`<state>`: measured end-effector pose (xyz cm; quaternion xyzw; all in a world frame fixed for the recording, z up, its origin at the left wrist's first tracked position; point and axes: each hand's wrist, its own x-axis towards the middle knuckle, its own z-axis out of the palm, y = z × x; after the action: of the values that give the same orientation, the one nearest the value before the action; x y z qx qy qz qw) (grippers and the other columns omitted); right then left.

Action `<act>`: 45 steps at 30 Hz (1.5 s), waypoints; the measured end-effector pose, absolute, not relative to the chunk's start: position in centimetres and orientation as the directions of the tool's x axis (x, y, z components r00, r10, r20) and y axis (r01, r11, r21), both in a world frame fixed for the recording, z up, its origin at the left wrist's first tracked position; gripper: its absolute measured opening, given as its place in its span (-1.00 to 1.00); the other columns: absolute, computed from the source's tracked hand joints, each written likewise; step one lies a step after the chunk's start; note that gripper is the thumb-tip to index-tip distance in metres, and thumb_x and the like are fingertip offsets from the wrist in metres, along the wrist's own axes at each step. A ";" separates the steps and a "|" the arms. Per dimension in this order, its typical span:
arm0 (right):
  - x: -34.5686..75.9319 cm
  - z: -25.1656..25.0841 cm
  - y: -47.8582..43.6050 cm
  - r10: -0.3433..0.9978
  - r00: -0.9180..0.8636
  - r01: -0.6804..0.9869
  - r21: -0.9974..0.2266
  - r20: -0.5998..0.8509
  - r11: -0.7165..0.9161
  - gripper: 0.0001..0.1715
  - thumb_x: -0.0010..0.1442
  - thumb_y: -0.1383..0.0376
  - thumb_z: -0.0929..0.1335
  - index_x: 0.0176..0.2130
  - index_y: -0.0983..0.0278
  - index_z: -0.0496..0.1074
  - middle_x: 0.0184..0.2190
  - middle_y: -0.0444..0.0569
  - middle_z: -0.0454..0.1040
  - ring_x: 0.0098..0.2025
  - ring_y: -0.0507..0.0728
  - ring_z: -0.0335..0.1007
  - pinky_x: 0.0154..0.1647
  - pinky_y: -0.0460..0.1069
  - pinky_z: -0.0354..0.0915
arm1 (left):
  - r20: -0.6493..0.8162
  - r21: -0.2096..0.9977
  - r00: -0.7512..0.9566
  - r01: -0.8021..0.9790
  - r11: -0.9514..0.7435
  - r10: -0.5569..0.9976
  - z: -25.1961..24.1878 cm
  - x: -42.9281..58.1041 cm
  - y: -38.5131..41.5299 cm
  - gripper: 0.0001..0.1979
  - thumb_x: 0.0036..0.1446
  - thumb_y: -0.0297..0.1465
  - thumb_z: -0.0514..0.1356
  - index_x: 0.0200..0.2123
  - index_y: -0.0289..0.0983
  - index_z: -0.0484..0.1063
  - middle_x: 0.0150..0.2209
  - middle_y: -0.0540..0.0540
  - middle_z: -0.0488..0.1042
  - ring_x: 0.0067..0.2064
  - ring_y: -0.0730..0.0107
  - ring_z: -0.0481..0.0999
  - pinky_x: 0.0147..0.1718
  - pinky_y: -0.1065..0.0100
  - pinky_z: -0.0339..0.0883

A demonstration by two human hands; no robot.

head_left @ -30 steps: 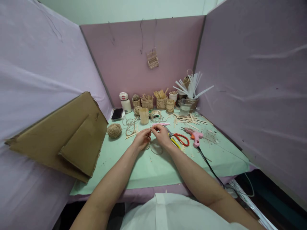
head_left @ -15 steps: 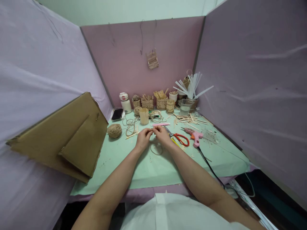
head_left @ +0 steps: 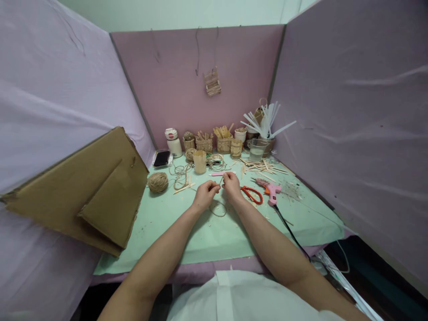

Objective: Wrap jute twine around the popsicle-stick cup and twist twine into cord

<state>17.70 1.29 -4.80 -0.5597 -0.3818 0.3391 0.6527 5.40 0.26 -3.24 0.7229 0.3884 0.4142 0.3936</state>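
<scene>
My left hand (head_left: 204, 195) and right hand (head_left: 231, 187) pinch thin twine (head_left: 218, 216), I think, mid-tabletop (head_left: 214, 243). Red scissors (head_left: 251, 195) lie just beside my right.

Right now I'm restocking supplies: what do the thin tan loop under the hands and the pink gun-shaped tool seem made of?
The thin tan loop looks like jute-type twine, matte and fibrous. The pink gun-shaped tool looks like smooth moulded plastic, slightly glossy.

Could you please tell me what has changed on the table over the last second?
Both hands drifted slightly right and a little apart; left hand and right hand still pinch the twine, its loop lying on the mat below. Scissors, glue gun and twine ball stayed put.
</scene>
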 end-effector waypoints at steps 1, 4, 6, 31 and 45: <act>17.6 -4.6 1.1 0.888 0.449 -0.060 -0.988 0.100 0.141 -0.79 0.03 0.14 0.22 -0.47 0.23 0.22 -0.59 -0.20 0.16 -0.51 0.01 0.11 -0.52 -0.10 0.14 | 0.283 0.909 0.336 0.206 -0.363 0.898 -3.2 5.3 0.4 -0.87 -0.02 -0.35 0.16 -0.53 -0.29 0.40 -0.55 0.00 0.41 -0.46 0.45 0.35 -0.40 0.41 0.21; 17.4 -3.7 0.6 0.919 0.385 -0.156 -0.975 0.089 0.159 -0.76 -0.01 0.12 0.28 -0.45 0.24 0.25 -0.57 -0.20 0.18 -0.50 -0.01 0.12 -0.52 -0.13 0.15 | 0.241 0.950 0.270 0.128 -0.283 0.932 -2.9 4.7 0.7 -0.85 -0.06 -0.31 0.21 -0.50 -0.30 0.44 -0.54 -0.02 0.43 -0.44 0.42 0.38 -0.39 0.39 0.23; 17.3 -3.2 0.3 0.927 0.364 -0.195 -0.965 0.094 0.174 -0.74 -0.03 0.11 0.31 -0.44 0.25 0.28 -0.57 -0.19 0.20 -0.49 -0.02 0.14 -0.52 -0.14 0.15 | 0.218 0.966 0.227 0.088 -0.243 0.949 -2.6 4.3 0.8 -0.82 -0.09 -0.29 0.23 -0.49 -0.30 0.46 -0.53 -0.03 0.45 -0.43 0.41 0.39 -0.38 0.38 0.24; 17.6 -3.7 0.0 0.824 0.236 0.542 -0.774 0.514 0.327 -0.79 0.17 0.29 0.19 -0.36 0.23 0.39 -0.42 -0.07 0.42 -0.34 0.10 0.29 -0.28 -0.03 0.15 | 0.362 0.888 0.244 0.203 -0.413 0.899 -3.0 3.9 1.3 -0.88 -0.03 -0.38 0.16 -0.48 -0.28 0.48 -0.45 -0.06 0.49 -0.34 0.35 0.43 -0.26 0.35 0.26; 17.2 -3.2 -1.1 0.773 0.095 0.594 -0.659 0.627 0.461 -0.64 0.10 0.40 0.26 -0.07 0.20 0.32 -0.01 0.08 0.13 -0.29 0.07 0.32 -0.25 0.02 0.31 | 0.349 0.907 0.104 0.212 -0.363 0.932 -2.8 3.8 1.5 -0.84 -0.01 -0.32 0.16 -0.45 -0.28 0.47 -0.50 -0.02 0.45 -0.40 0.41 0.38 -0.34 0.41 0.22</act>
<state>17.23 -1.08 -3.22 -0.5122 -0.6674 0.0836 0.5340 3.75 1.47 -2.75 0.6524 0.4381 0.5060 0.3556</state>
